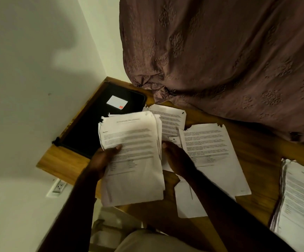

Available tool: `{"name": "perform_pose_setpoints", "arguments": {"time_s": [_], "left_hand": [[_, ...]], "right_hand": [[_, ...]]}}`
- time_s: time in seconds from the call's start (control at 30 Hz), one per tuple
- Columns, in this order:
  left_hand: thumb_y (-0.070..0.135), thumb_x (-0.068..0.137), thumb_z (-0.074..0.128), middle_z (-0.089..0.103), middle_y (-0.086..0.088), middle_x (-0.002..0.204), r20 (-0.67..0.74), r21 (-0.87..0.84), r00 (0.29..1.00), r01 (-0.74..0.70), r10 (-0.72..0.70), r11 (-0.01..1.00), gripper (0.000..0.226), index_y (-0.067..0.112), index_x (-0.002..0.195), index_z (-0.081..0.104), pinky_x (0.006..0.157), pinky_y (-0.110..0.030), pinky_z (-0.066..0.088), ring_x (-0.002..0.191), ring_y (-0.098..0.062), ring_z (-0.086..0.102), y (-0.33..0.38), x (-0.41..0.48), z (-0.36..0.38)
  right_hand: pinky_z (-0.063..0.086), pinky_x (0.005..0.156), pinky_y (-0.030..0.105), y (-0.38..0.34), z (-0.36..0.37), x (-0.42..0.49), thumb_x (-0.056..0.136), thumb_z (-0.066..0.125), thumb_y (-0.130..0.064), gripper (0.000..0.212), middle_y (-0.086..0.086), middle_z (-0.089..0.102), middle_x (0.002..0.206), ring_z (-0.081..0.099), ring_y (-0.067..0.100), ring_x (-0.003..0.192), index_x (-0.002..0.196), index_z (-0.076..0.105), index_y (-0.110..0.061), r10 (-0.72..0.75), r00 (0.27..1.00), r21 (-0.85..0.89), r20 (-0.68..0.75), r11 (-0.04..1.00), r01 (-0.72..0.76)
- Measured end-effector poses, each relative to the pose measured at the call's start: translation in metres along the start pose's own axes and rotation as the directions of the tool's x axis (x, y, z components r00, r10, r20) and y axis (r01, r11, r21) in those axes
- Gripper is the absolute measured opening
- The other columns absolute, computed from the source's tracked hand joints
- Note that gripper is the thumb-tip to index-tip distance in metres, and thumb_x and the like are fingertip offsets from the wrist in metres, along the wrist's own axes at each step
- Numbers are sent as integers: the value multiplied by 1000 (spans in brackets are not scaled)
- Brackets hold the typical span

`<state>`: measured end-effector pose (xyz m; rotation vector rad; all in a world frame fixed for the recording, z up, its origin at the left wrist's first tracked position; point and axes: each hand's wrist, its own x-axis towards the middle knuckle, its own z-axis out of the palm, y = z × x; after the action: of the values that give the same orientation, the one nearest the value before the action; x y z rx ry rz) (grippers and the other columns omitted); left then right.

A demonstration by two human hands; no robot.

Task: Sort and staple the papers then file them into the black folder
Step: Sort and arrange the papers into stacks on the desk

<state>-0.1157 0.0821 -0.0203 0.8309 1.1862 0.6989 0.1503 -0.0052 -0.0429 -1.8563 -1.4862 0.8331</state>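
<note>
Several piles are lying about, so we are judging this to be the sorting step. Our left hand (pixel 103 158) is gripping a sheaf of printed papers (pixel 133 175) above the desk (pixel 256 148), thumb on top, and our right hand (pixel 174 157) is pinching the sheaf's right edge. Next we are needing to peel off a sheet and match it to the loose page (pixel 213 153) or the stack (pixel 300 200) at the right. No stapler is showing. The black folder (pixel 85 128) is lying flat in the far-left corner against the wall (pixel 29 88), partly hidden by the sheaf. The curtain (pixel 220 51) is draping over the far edge, so bare wood is showing mostly between page and stack.
</note>
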Motion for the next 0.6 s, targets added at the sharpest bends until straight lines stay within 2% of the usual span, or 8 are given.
{"name": "perform_pose_setpoints", "arguments": {"time_s": [0.07,0.1,0.17,0.27,0.37,0.5,0.53,0.6], "left_hand": [[12,95,63,70,-14,124,-11,-59,999,-37,36,998,37,7,131,61,88,-44,60,112,-34,68,3,3,-4],[13,96,61,69,-13,126,-7,-81,999,-50,50,995,38,8,134,59,90,-44,59,113,-33,68,5,4,-6],[14,98,57,67,-13,130,13,-123,998,-61,63,991,39,10,137,57,94,-46,57,117,-33,66,8,7,-9],[12,101,53,65,-17,132,69,-185,997,-21,34,983,38,8,139,54,94,-49,57,119,-37,64,9,9,-3],[11,100,56,68,-17,127,66,-197,998,14,-1,980,34,8,134,58,85,-47,61,114,-37,67,7,12,11],[14,98,61,64,-20,133,118,-183,992,56,-35,982,41,7,138,55,95,-56,54,120,-40,63,-2,18,25],[15,96,63,64,-19,133,129,-177,990,72,-50,982,43,7,138,55,96,-56,54,121,-40,62,-4,18,30],[14,95,63,66,-18,131,139,-166,988,89,-66,982,43,6,136,57,94,-51,56,120,-38,63,-6,17,38]], "right_hand": [[48,104,49,35,5,-4,108,20,-49,57,12,52,147,51,29,134,146,50,-18,-160,986,-403,52,900,167],[44,107,52,48,6,-9,109,20,-46,57,14,47,152,45,31,140,149,47,-14,-166,980,-492,106,848,197],[36,114,54,62,5,-21,108,16,-48,62,13,39,157,35,30,147,152,41,-13,-91,991,-574,100,809,132],[28,119,52,70,-2,-32,102,0,-57,74,10,29,162,27,30,150,157,29,-17,34,999,-681,14,732,-15],[27,120,51,75,-17,-31,98,-6,-60,80,11,33,160,30,30,148,155,31,-16,123,990,-690,-73,711,-139],[24,120,50,73,-37,-28,98,-3,-62,85,14,46,151,39,32,143,145,47,-12,156,968,-650,-196,718,-248],[24,120,50,69,-43,-25,99,3,-62,81,13,47,151,39,32,144,145,47,-11,164,960,-621,-226,735,-271],[31,117,49,63,-55,-9,102,28,-57,63,11,46,151,41,31,142,147,43,-15,212,945,-525,-248,791,-315]]}}
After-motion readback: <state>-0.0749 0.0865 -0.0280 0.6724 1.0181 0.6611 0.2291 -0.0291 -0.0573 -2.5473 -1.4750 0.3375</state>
